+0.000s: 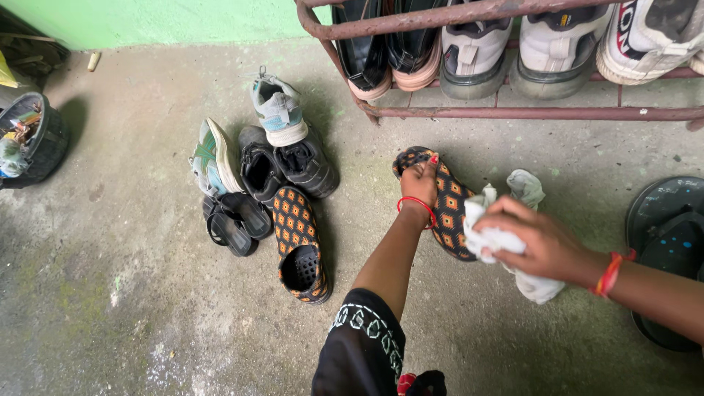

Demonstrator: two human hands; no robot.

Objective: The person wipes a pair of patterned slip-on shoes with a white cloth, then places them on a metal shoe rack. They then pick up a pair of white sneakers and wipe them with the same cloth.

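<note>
My left hand [419,181] grips a dark slip-on shoe with an orange diamond pattern [449,213], holding it by its toe end on the concrete floor. My right hand [529,242] is closed around a crumpled white cloth [490,236] and presses it against the side of that shoe. The cloth trails out behind my hand to the right. Both wrists wear red bands. The matching patterned shoe [301,246] lies to the left, its opening facing me.
A pile of shoes lies left of centre: a grey-blue sneaker [279,110], black shoes [282,165], a green-white sneaker [213,158], black sandals [235,220]. A rusty metal rack [513,113] holds several shoes. A black basket [44,139] stands far left. A dark sandal [671,227] lies at right.
</note>
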